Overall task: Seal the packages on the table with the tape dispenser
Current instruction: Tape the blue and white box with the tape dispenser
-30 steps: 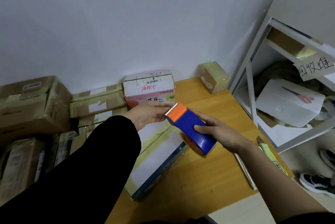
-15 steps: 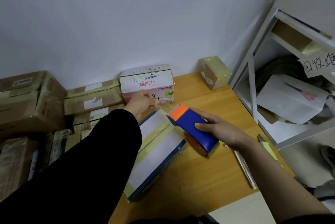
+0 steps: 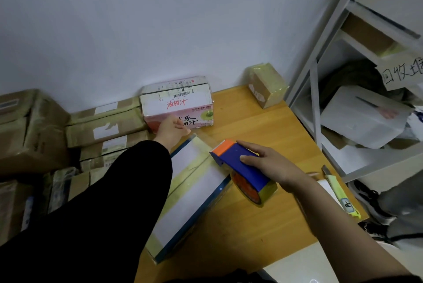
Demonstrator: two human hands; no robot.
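A: What is nearest to the camera, pls?
B: A black sleeve (image 3: 91,214) on the left arm, which crosses the lower left. Next to it, on the wooden desk (image 3: 251,237), lies the flat white pkg (image 3: 194,195) w/ blue sides. It lies diagonal, and yellowish tape strips run along its top.
A: And the tape dispenser?
B: The tape dispenser (image 3: 238,163) is at the right long edge of the pkg, approx. at its far half. It has a blue body and an orange head. The head is over the pkg edge. The tape roll hangs low just beside the pkg, on the desk or a little above it, I cannot tell which. The right hand (image 3: 274,163) holds it from above, w/ the fingers (image 3: 248,158) curled around the blue body.
A: The other hand?
B: The left hand (image 3: 170,130) is at the far end of the pkg, its fingers bent inward. Whether they pinch smth I cannot tell.
A: What else is on the desk?
B: Near the right edge, a yellow-green utility knife (image 3: 338,191). Farther, against the wall, a pink juice carton (image 3: 178,104) just behind the left hand, and a small taped box (image 3: 266,85) in the corner.
A: And around?
B: To the left, stacked brown cartons (image 3: 105,122). To the right, a grey metal shelf (image 3: 314,99) w/ a white box (image 3: 361,117) inside & a handwritten paper sign (image 3: 402,72).
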